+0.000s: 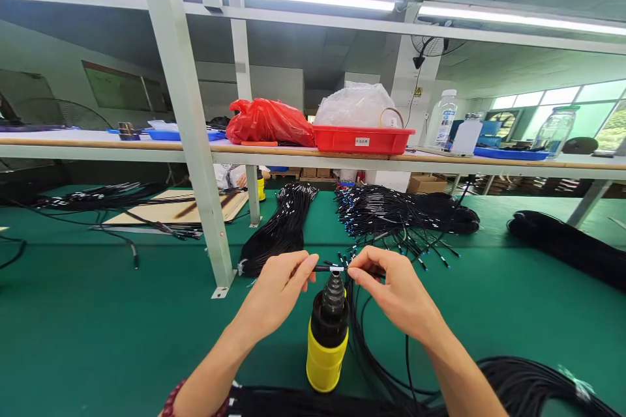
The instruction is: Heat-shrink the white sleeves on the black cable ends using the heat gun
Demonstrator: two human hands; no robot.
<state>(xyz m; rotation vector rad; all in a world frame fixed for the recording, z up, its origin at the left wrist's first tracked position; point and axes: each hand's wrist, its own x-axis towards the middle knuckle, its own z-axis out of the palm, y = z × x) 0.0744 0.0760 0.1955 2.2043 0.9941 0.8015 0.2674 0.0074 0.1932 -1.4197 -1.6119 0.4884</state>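
Observation:
Between my two hands a thin black cable [321, 268] with a white sleeve [336, 268] is stretched level. My left hand [288, 279] pinches its left part, and my right hand [381, 273] pinches it just right of the sleeve. Directly under the sleeve stands a yellow and black heat tool [325, 352], upright, its dark ribbed nozzle pointing up. The sleeve is at the nozzle's tip; whether they touch I cannot tell. Loose black cables hang from near my right hand to the green table [274, 365].
Black cable bundles [281, 228] [405, 208] lie behind my hands, another [572, 244] at the right, one [528, 378] at the front right. A white post [195, 117] rises left of my left hand. The shelf above holds a red tray [364, 141], a red bag [271, 122] and bottles [443, 120].

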